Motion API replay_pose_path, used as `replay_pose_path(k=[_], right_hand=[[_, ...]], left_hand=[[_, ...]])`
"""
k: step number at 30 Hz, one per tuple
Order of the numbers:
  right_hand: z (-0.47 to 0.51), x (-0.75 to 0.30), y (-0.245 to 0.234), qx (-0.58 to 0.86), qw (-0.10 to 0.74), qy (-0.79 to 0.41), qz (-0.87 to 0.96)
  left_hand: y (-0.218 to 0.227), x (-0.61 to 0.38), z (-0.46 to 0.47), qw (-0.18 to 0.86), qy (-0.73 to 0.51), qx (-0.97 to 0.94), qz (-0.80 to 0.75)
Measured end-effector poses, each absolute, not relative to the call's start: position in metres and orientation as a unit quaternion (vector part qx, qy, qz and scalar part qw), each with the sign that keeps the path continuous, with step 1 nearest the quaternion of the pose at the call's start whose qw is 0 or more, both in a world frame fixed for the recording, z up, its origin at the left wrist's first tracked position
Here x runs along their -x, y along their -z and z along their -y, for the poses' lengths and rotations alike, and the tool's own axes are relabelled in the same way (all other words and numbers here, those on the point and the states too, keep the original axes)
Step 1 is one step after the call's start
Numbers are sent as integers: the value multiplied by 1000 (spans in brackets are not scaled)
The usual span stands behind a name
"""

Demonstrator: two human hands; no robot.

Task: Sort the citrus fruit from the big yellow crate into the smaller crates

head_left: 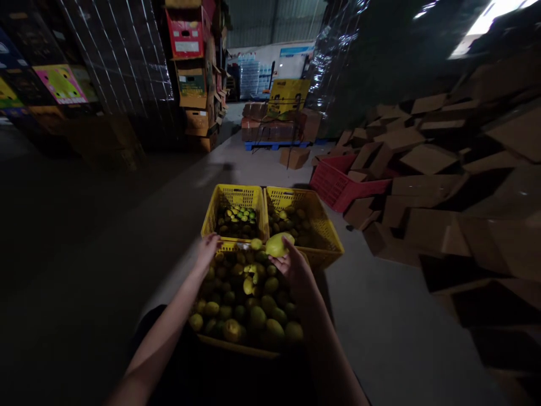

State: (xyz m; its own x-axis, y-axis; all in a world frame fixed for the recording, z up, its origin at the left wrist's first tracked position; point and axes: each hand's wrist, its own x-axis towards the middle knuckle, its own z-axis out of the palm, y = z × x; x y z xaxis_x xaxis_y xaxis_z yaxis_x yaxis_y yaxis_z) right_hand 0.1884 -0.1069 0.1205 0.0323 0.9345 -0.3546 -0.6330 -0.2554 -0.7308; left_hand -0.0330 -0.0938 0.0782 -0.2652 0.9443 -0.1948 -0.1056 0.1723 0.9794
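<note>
My right hand (291, 264) is closed around a yellow-green lemon (278, 246), raised above the far right corner of the front yellow crate (236, 347). That crate is full of green and yellow lemons (257, 317). My left hand (207, 249) is by the crate's far left corner, its fingers loosely bent and no fruit showing in them. Whether it touches the rim is too dark to tell. Another lemon (256, 244) shows near the far rim, between my hands. Behind stand a left yellow crate (207, 219) and a right yellow crate (332, 234), both partly filled with lemons.
A red crate (332, 183) lies to the right, against a large heap of cardboard boxes (439, 225). Farther back, a blue pallet (274, 145) carries boxes. Stacked cartons (192, 84) rise at the back left. Grey floor (169, 197) surrounds the crates.
</note>
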Motion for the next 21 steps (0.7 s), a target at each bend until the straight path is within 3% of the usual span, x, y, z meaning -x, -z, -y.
replay_pose_path(k=[3,7,14,21], right_hand=[[106,-189,-123,432,580,-674,150],[102,-188,-125,449,578,-669,133],[100,-189,-111,473,558,-645,222],[141,-154,-83,423,522,-677,301]], left_hand=[[-95,45,93,497,-596,-246,-581],[-97,38,111,548,-561,-287,-550],[-93,38,111,444,-551,-418,-569],[-98,42,111,417,-548,-454,-565]])
